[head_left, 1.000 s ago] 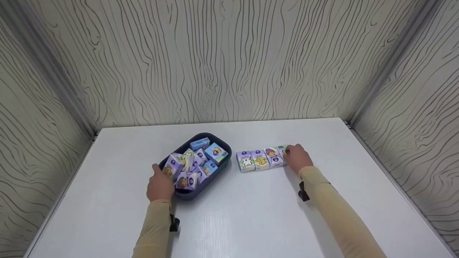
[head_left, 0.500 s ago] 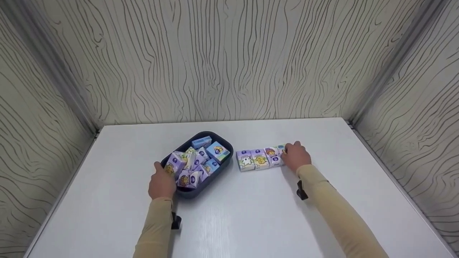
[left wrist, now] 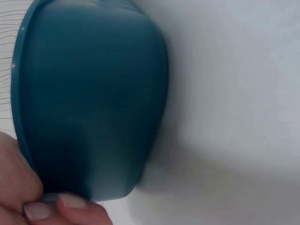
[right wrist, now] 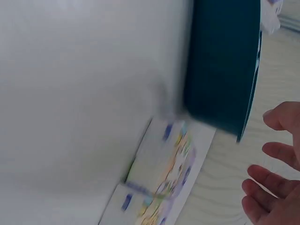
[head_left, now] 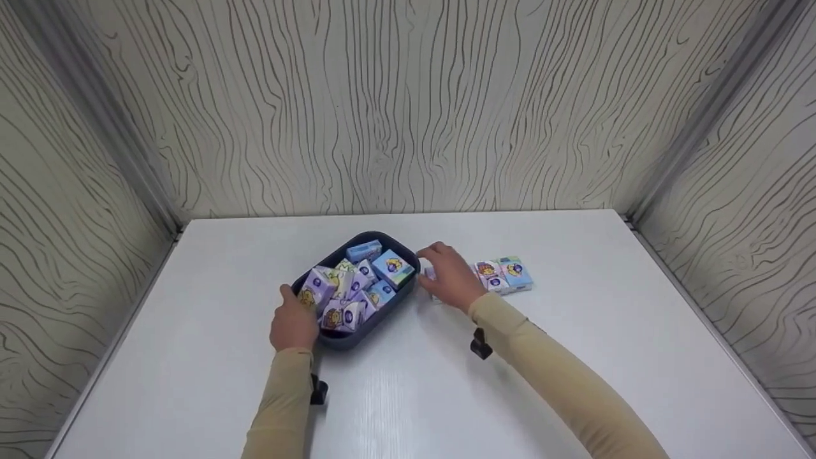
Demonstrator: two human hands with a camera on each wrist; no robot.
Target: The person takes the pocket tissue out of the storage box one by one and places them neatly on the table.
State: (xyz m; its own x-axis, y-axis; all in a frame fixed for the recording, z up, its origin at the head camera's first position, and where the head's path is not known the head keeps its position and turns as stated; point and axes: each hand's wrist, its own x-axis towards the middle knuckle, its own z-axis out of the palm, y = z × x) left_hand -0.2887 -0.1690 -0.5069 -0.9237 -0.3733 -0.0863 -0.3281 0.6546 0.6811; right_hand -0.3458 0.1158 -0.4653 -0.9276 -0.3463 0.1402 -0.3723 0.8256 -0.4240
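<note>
Hands flank tray (head_left: 396, 298): left (head_left: 294, 325) gripping, right (head_left: 451, 276) beside.

head: worktop (head_left: 574, 382) seen from above and in front, looking down, both forearms entering from lower frame | left wrist: set very close, tub (left wrist: 89, 103) wall filling left frame | right wrist: close, low, blurred, tub (right wrist: 222, 61) at upper right | shared: tub (head_left: 347, 341) seen in all three views

Cartoon-printed small packs (head_left: 503, 275) on the worktop (head_left: 574, 357) and in the dark tray (head_left: 347, 339) carry no legible text.
</note>
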